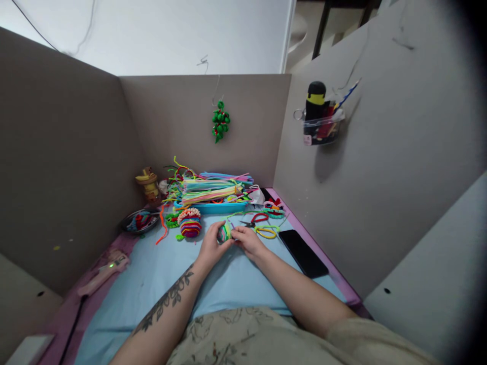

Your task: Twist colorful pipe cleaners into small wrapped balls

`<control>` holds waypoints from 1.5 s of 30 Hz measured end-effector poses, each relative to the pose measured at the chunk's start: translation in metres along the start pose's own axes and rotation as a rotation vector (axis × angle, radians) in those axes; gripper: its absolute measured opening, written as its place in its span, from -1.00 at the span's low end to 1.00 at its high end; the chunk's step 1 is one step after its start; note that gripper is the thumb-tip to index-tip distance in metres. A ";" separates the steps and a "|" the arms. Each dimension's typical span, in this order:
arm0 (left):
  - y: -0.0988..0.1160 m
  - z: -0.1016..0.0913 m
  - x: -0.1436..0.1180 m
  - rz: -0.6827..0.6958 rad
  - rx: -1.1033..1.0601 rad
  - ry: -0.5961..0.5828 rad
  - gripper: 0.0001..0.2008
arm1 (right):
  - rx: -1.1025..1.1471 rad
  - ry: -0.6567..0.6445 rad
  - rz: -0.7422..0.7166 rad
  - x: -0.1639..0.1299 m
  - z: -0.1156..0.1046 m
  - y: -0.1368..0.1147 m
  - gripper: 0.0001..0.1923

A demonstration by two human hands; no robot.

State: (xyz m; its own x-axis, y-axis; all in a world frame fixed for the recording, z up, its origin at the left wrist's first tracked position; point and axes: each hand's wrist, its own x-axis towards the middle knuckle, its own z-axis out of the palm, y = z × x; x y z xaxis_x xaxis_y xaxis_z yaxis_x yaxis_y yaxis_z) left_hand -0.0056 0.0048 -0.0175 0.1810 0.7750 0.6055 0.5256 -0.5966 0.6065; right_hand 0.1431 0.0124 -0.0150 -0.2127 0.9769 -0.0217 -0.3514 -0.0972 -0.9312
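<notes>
Near the middle of the table, my left hand [213, 244] is closed around a small striped coil of pipe cleaners [224, 231], mostly green with other colours. The fingertips of my right hand [246, 240] are pinched at the right side of the coil; a purplish strand shows just above them. What exactly lies between those fingertips is partly hidden. To the left stands a larger round piece wound from multicoloured pipe cleaners [190, 225] with a peach ruffled top. Scissors with red and yellow handles [265, 231] lie right of my hands.
A blue tray [213, 208] heaped with pipe cleaners [209, 190] stands at the back. A black phone [303, 253] lies right, a pink glue gun [104, 274] with a lit green light left. A dark bowl [131, 226] is at back left. Grey panels [205, 116] enclose the table.
</notes>
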 end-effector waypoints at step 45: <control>0.021 -0.013 0.004 0.215 0.054 -0.103 -0.84 | -0.468 -0.114 -0.290 -0.003 -0.011 -0.023 -0.86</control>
State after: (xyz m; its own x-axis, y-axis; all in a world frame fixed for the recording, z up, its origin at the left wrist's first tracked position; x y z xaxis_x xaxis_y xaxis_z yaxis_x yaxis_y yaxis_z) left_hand -0.0046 -0.0074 0.0039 0.3757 0.6504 0.6601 0.5093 -0.7400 0.4393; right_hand 0.1620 0.0135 0.0020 -0.2737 0.9218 0.2746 0.0263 0.2925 -0.9559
